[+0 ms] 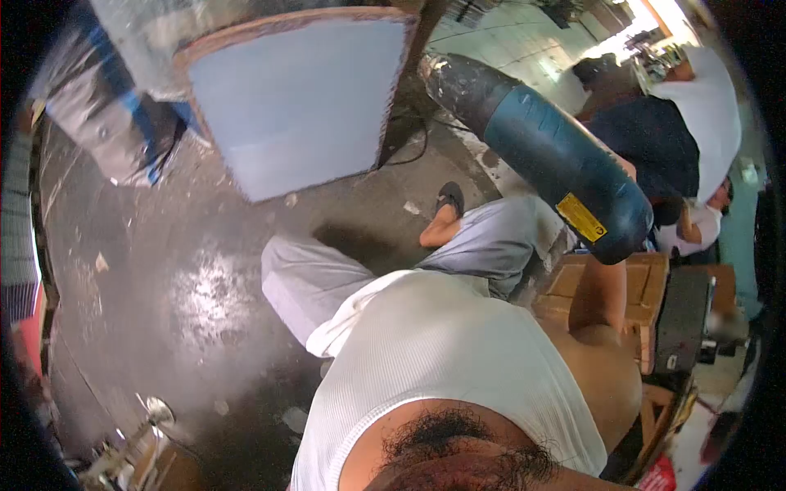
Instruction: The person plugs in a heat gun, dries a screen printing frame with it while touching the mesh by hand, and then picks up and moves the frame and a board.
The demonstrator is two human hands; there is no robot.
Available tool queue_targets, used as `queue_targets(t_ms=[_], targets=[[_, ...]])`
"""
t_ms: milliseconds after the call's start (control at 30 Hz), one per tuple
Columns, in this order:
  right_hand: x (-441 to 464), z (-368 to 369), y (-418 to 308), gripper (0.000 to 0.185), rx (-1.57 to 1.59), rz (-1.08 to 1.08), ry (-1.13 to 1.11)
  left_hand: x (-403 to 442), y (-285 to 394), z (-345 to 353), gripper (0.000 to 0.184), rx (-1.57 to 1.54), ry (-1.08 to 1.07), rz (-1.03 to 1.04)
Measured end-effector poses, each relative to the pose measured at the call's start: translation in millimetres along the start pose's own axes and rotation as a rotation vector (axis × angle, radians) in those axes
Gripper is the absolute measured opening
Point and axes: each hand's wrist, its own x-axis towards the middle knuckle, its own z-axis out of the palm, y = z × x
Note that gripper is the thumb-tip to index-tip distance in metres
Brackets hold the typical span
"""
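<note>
A long, dark blue-green cylinder (565,155) slants across the upper right, close to the camera. A yellow label (581,218) is on its rounded near end, and its narrower far end looks black and worn. My right forearm (599,295) rises behind that near end. Only a sliver of my right hand (627,168) shows past the cylinder's edge; the fingers are hidden, so their grip cannot be made out. My left hand is outside the view. My grey-trousered legs are bent and spread, with one dark shoe (449,198) on the floor.
A pale grey panel (299,102) with a rough brown edge stands ahead. Wrapped bundles (110,123) lie at the upper left. A wooden box or stool (639,282) is by my right arm. People in white tops (708,114) are at the right. Metal equipment (155,413) stands lower left.
</note>
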Motion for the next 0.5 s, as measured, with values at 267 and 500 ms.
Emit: queue_targets(t_ms=[267, 500], targets=[[14.7, 73.6, -47.2, 0.029, -0.018, -0.104, -0.311, 0.9, -28.0, 52.1, 0.074, 0.041, -0.089, -0.012], [-1.6, 109.7, -86.4, 0.037, 0.287, -0.267, -0.442, -15.0, -67.8, 100.0, 0.091, 0.134, -0.267, -0.022]])
